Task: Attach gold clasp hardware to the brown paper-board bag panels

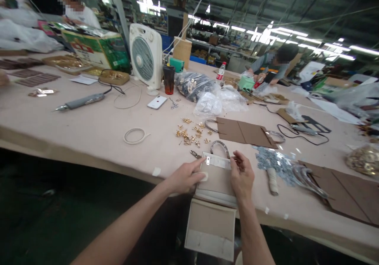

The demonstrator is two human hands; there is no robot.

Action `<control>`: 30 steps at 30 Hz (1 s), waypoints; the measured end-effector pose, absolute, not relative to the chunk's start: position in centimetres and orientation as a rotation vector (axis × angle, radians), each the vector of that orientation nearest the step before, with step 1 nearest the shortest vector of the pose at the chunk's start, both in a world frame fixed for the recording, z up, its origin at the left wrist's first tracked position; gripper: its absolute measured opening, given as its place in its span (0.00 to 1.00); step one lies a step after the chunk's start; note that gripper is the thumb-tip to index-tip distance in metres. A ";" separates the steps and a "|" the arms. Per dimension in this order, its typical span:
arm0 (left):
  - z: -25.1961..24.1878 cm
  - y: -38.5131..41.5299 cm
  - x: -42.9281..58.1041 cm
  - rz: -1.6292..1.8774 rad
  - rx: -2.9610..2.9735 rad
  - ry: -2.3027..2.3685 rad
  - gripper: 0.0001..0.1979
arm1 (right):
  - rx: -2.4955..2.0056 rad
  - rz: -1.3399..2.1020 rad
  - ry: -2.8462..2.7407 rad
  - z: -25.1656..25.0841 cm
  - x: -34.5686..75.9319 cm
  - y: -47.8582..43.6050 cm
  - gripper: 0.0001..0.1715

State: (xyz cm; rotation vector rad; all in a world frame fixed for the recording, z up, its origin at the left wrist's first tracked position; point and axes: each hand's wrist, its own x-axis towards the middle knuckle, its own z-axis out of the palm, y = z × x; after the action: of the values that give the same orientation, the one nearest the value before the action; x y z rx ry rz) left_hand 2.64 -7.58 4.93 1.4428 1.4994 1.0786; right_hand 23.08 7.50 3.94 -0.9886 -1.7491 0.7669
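A handbag body (217, 184), pale side up, lies over the table's front edge with its lower flap hanging down. Its curved handle (220, 145) points away from me. My left hand (188, 175) grips the left side, index finger stretched toward a small metal plate (208, 160) near the top; its other fingers are partly hidden. Beside my left thumb is a small whitish patch (204, 176). On the right edge, my right hand (243, 174) holds the bag body with the thumb against it, fingers loosely curled. A dark metal clasp (195, 154) sits beyond the left hand.
Gold fittings (189, 134) are scattered ahead. Brown bag panels (244, 132) with handles, grey-blue pieces (274, 163) and a cloth roll (272, 182) lie rightward. Leftward are a tape coil (134, 136), a phone (157, 102), an electric screwdriver (84, 101) and a fan (146, 55). Co-workers sit across.
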 end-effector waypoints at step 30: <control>6.2 -7.7 2.6 1.038 1.557 1.503 0.10 | -0.769 1.103 -2.243 6.7 21.3 -0.2 0.07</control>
State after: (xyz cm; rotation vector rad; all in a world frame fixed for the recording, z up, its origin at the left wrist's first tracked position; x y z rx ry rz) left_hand 2.62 -7.73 6.17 1.5567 1.5033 1.0376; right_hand 21.29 -0.21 6.71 -0.7686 -2.2433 1.1030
